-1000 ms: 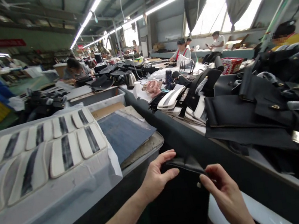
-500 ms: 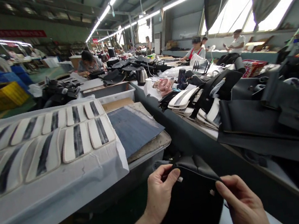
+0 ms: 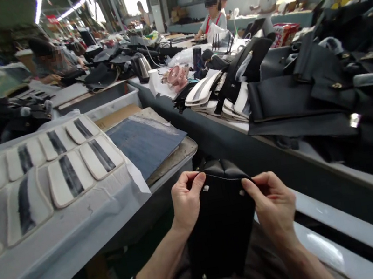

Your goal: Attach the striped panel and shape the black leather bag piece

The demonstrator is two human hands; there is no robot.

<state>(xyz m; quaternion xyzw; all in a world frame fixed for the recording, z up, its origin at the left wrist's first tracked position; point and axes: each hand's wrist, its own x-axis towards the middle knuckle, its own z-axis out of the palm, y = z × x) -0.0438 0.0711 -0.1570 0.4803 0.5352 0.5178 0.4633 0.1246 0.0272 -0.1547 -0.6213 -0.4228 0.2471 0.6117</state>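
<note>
A black leather-like panel hangs in front of my body, with small metal pieces near its two upper corners and one low down at the left. My left hand pinches its upper left edge between thumb and fingers. At the upper right edge, my right hand pinches it in the same way. Between the hands the top edge is stretched, and a shiny black fold rises behind it. The panel's lower end lies against my dark clothing.
To the left, a cloth-covered table bears rows of white pieces with dark stripes. A blue-grey sheet lies on a bin beyond. On the right bench are black bag parts, a kettle and a pink fan. Several people work farther back.
My view has tilted down and turned to the right. Both hands keep hold of the panel, which now shows more of its length, down to a lower metal piece.
</note>
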